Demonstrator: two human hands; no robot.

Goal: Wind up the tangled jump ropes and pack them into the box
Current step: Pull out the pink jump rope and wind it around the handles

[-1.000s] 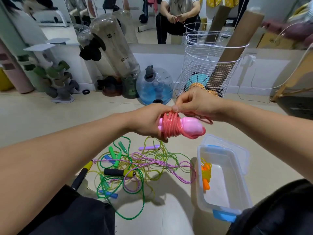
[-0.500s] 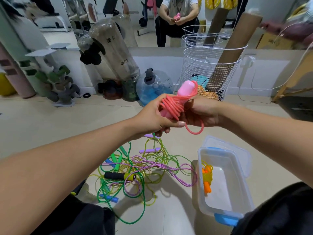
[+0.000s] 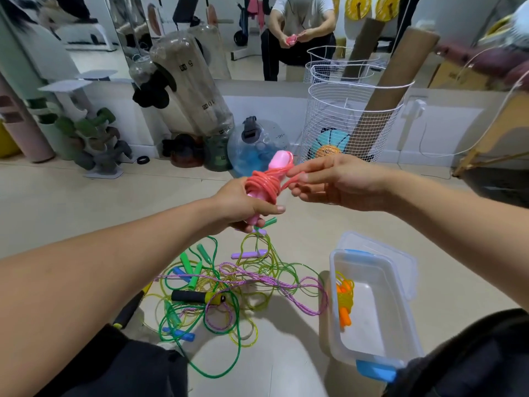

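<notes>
**Pink rope bundle tilted up, right hand now out at the loose end**

Since half a second ago the right hand [image 3: 340,181] has come off the bundle and shifted right; the pink handle tip now points up and away instead of sitting against the right palm. Left hand [image 3: 243,206] grips the lower end of the pink plastic jump rope with coral cord wound round its handles [image 3: 267,183], thumb across the front, fingers curled under. Right hand's grip: fingertips pinch the loose coral cord end just beside the coil.

The bundle is held in the air above the floor, well apart from the clear plastic storage box with blue latches [image 3: 400,319], which sits open on the floor at lower right. An orange-and-yellow wound jump rope [image 3: 343,299] lies inside it, against the left wall.

On the beige tiled floor [image 3: 71,202], below the hands: a tangled pile of green, yellow and purple jump ropes [image 3: 229,293], with green, blue, lilac and black-foam handles mixed in. The left forearm crosses over the pile's left edge.

Behind: white wire basket [image 3: 323,121] holding cardboard tubes and balls, a blue water jug [image 3: 257,151], a rack of grey-green dumbbells [image 3: 94,136], a wall mirror.
</notes>
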